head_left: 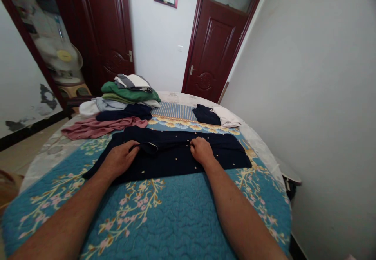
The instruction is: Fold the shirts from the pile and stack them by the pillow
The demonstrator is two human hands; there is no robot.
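A dark navy garment (164,165) with small pale dots lies stretched lengthwise across the quilted teal cloth in front of me. My left hand (122,158) is closed on its fabric left of the middle, beside a raised fold with a pale edge. Toward the right of its middle, my right hand (201,150) pinches the same garment, knuckles up. The fingertips of both hands are partly hidden. The garment's type cannot be made out for certain, as it is folded over.
A pile of clothes with a green garment (129,92) stands at the back left, a pink garment (102,127) at its foot. Folded navy (205,114) and whitish clothes (227,117) lie at the back right. The round table (55,144) borders a white wall on the right.
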